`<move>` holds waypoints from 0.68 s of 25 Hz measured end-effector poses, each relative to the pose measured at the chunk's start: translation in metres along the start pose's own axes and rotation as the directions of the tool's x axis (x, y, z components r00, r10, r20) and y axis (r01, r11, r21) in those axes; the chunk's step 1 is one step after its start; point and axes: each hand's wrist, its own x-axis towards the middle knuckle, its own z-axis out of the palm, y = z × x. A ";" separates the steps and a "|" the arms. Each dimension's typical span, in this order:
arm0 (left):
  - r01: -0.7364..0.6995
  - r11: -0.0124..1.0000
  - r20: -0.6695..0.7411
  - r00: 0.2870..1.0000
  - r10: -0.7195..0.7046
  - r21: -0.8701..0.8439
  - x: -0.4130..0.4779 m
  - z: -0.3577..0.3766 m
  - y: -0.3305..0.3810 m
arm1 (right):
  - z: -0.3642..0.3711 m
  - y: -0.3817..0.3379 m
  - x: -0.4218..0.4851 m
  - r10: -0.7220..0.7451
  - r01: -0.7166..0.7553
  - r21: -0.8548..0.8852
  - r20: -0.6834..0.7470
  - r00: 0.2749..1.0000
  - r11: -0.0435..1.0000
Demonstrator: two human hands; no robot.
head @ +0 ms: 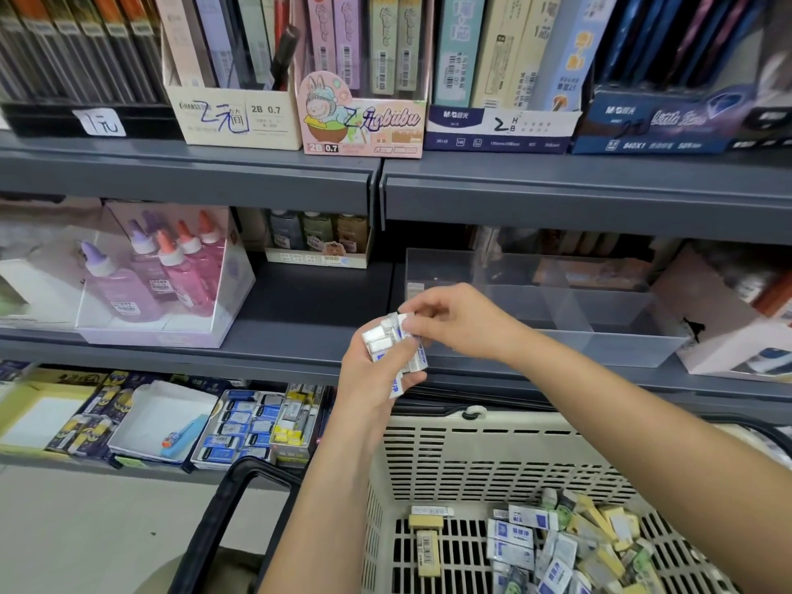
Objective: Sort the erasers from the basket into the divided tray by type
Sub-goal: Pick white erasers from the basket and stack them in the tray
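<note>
Her left hand (369, 381) is curled around a clutch of white-and-blue erasers (388, 341), and the right hand (458, 323) pinches the topmost one by the fingertips. Both hover above the shelf edge (257, 355), just in front of the clear divided tray (608, 351). More erasers lie heaped in the beige basket (471, 448) below. On the shelf above, a cream box (233, 117) reads "2B 0.7", and a blue box (497, 128) reads "M&G".
</note>
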 end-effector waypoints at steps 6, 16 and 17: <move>0.029 0.998 -0.011 1.000 -0.030 -0.053 -0.004 0.001 0.001 | -0.016 0.003 -0.007 0.155 -0.143 0.259 -0.028 0.987 0.955; 0.002 1.000 -0.109 0.994 -0.005 -0.029 0.002 -0.003 0.001 | -0.022 0.027 0.008 0.109 -0.132 -0.242 -0.108 0.988 0.961; 0.006 1.000 -0.109 0.994 -0.008 -0.019 0.001 -0.003 0.001 | -0.017 0.029 0.010 0.110 -0.127 -0.270 -0.079 0.991 0.954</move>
